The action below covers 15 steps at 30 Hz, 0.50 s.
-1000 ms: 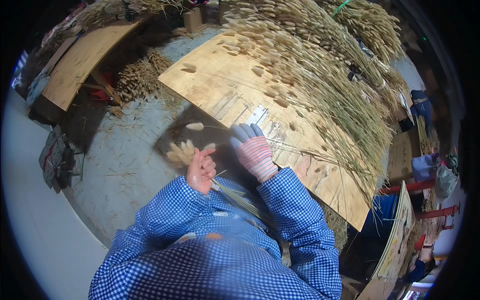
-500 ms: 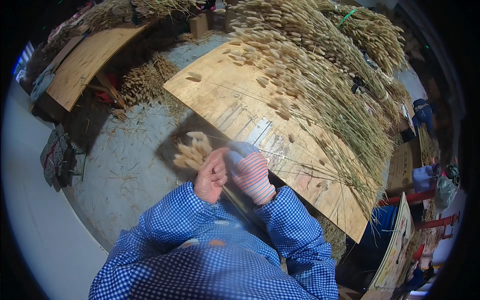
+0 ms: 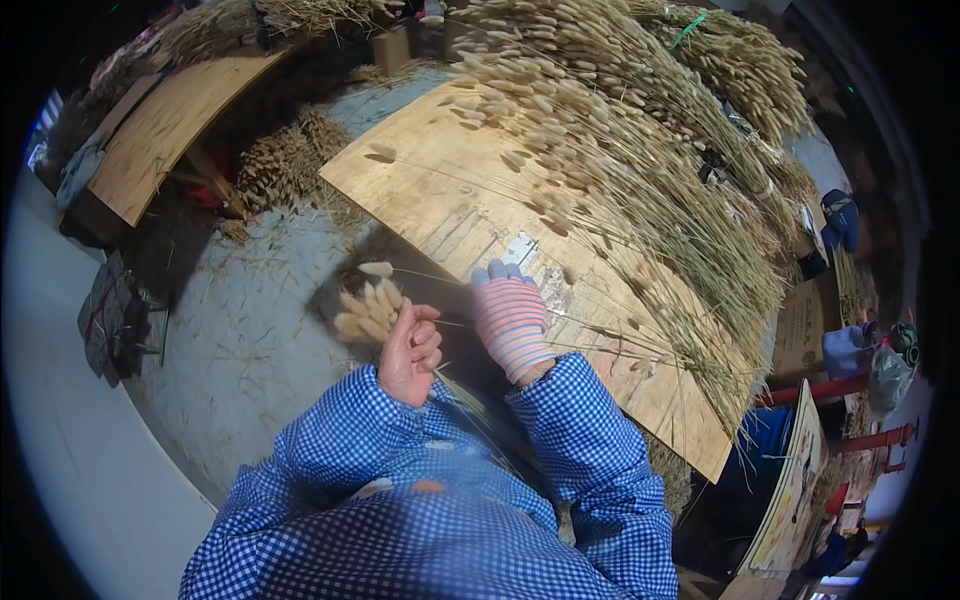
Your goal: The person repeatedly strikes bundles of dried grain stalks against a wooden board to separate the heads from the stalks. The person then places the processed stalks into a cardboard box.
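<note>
closing the bare left hand (image 3: 408, 352) around a bunch of grass heads (image 3: 372, 310) in front of the near edge of the wooden board (image 3: 420, 185), clear of its surface; curling the left fingers over the stems (image 3: 465, 400) and holding the pale, fluffy tops just beside those fingers, on the side facing away from the board; running the lower lengths out below the hand, on the near side of the board. holding a single grass head (image 3: 376, 269) slightly apart from the bunch, between it and the board's edge, and leading a thin stalk from it across toward the gloved right hand (image 3: 512, 320). laying the right fingers (image 3: 497, 271) at the board's near edge, close together and slightly bent; not being able to tell whether pinching that stalk, the undersides being hidden. showing dried grass (image 3: 650, 190) spread thickly over the board's far right part, and one loose head (image 3: 381, 153) near its left corner.
</note>
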Each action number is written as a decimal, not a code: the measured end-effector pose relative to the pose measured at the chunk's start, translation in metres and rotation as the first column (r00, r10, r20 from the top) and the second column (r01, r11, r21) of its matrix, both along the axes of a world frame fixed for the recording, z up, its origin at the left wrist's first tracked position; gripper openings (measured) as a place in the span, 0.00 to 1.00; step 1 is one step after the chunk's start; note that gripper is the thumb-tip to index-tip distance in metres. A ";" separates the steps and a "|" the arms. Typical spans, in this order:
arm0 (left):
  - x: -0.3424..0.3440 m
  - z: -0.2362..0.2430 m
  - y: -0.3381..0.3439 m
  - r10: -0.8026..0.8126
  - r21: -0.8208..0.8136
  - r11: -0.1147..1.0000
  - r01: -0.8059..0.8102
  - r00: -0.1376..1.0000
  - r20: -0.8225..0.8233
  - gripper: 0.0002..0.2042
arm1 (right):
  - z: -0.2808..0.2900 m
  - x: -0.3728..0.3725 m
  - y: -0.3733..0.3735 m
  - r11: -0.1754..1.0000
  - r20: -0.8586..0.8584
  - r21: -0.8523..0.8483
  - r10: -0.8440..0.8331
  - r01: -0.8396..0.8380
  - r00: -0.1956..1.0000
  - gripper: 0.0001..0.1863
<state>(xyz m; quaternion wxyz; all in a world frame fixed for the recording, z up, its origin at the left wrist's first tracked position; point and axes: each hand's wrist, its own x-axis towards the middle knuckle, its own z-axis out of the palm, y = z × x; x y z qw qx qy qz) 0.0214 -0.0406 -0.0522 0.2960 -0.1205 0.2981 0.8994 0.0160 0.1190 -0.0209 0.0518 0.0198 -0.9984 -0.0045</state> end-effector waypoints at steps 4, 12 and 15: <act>-0.005 -0.004 0.000 -0.009 -0.046 0.999 0.010 1.000 0.019 0.20 | -0.007 0.008 0.009 0.996 -0.106 0.039 0.080 -0.076 0.991 0.11; -0.014 -0.012 0.000 -0.038 -0.023 0.999 0.037 0.999 -0.027 0.29 | 0.014 0.024 0.025 0.991 0.098 0.067 0.109 -0.115 0.989 0.08; -0.017 -0.006 0.001 -0.046 0.005 0.999 0.047 0.996 -0.071 0.29 | 0.018 0.035 0.033 0.985 -0.020 0.027 0.173 -0.172 0.985 0.08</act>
